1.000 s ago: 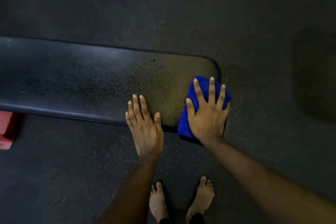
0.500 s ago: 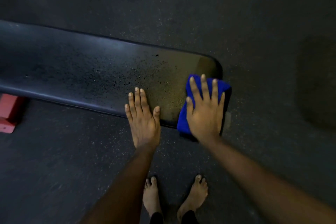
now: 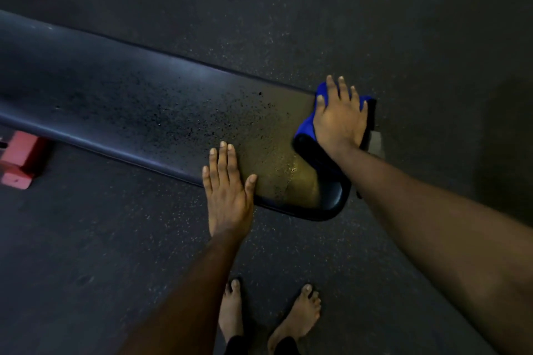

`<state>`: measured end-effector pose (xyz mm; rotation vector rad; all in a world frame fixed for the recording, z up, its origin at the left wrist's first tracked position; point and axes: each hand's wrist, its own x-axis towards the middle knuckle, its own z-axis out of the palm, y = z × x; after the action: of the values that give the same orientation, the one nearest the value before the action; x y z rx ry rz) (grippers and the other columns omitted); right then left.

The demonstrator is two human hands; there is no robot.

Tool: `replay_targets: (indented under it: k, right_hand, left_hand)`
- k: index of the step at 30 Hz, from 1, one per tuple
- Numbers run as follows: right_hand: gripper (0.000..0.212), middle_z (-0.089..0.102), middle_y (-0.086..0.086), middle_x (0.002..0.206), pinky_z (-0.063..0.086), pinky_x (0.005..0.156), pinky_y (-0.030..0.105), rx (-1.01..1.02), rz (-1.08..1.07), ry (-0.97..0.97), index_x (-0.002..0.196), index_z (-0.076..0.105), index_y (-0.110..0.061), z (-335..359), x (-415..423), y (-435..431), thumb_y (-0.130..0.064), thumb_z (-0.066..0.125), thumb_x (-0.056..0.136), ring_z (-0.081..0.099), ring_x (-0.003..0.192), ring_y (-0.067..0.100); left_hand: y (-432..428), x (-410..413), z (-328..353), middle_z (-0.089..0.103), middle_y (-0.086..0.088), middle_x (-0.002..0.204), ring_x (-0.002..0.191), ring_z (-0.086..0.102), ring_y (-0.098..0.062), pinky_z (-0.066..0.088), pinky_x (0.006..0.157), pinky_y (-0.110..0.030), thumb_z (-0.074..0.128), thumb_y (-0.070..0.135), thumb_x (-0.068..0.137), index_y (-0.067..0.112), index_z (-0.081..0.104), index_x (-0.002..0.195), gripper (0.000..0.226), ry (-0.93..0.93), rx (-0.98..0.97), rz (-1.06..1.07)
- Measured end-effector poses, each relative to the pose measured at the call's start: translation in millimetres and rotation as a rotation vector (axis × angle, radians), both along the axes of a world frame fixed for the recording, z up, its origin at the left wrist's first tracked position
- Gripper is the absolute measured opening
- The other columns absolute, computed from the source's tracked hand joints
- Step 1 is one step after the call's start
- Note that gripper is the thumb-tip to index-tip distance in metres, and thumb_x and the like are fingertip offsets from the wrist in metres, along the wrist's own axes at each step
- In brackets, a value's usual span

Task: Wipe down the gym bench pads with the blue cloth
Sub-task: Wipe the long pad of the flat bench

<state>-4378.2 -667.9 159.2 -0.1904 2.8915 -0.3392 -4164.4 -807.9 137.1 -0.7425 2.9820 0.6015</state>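
A long black bench pad [image 3: 138, 112] runs from the left edge to the middle right, speckled with worn spots near its right end. My right hand [image 3: 340, 118] presses flat, fingers spread, on the blue cloth [image 3: 305, 127] at the far corner of the pad's right end. The cloth drapes over that end edge and is mostly hidden under the hand. My left hand [image 3: 227, 190] rests flat on the pad's near edge, fingers straight, holding nothing.
Dark speckled rubber floor [image 3: 288, 23] surrounds the bench. A red bench foot [image 3: 20, 161] shows under the pad at the left. A small grey patch [image 3: 376, 143] lies just right of the cloth. My bare feet [image 3: 294, 323] stand below the pad's end.
My right hand has slid the blue cloth away from me, from the near edge to the far corner of the pad's right end. The view has tilted; my left hand stays flat on the near edge.
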Motion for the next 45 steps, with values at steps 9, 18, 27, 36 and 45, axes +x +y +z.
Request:
replay_targets:
  k: [9,18,27,36,45]
  right_hand:
    - [0.062,0.01,-0.001,0.166,0.01,0.119,0.059,0.067,0.384,0.09,0.158,0.015,-0.028,3.3,105.3,29.1,-0.047,0.029,0.101,0.007,0.153,0.024]
    - [0.066,0.015,0.007,0.165,0.012,0.12,0.059,0.033,0.149,0.075,0.158,0.016,-0.014,-0.9,27.2,-6.2,-0.048,0.03,0.102,0.01,0.152,0.026]
    - [0.063,-0.005,-0.001,0.167,0.015,0.109,0.073,0.071,0.319,0.011,0.158,0.009,-0.035,3.3,118.2,45.1,-0.053,0.027,0.1,-0.004,0.153,0.027]
    - [0.055,0.019,-0.003,0.164,0.014,0.114,0.067,0.027,0.258,0.041,0.157,0.018,-0.032,2.5,0.9,-21.0,-0.041,0.031,0.104,0.012,0.152,0.023]
    - [0.055,0.015,-0.004,0.165,0.017,0.115,0.063,0.028,0.683,0.086,0.156,0.019,-0.034,6.2,29.2,53.3,-0.044,0.027,0.103,0.012,0.152,0.02]
  left_hand:
    - [-2.4,-1.2,4.6,-0.013,0.004,0.164,0.149,-0.018,-0.013,-0.011,0.12,-0.037,0.014,0.054,0.101,0.021,-0.01,0.155,0.068,-0.07,0.047,0.028]
    - [7.7,0.8,3.2,-0.006,0.001,0.165,0.151,-0.012,-0.013,-0.014,0.12,-0.031,0.019,0.048,0.103,0.016,-0.001,0.157,0.066,0.116,0.153,0.165]
    - [31.0,-22.6,1.3,-0.021,-0.001,0.162,0.149,0.011,-0.024,0.034,0.11,-0.048,0.026,0.05,0.102,0.02,-0.012,0.156,0.073,0.416,0.497,0.876]
    - [36.3,-24.5,10.4,-0.022,-0.002,0.162,0.139,0.024,-0.011,0.042,0.08,-0.032,0.03,0.036,0.105,0.017,-0.013,0.155,0.069,0.427,0.479,0.873]
    - [35.1,-22.2,8.8,-0.024,0.0,0.162,0.137,0.015,-0.005,0.039,0.088,-0.033,0.029,0.042,0.102,0.021,-0.015,0.155,0.072,0.423,0.484,0.846]
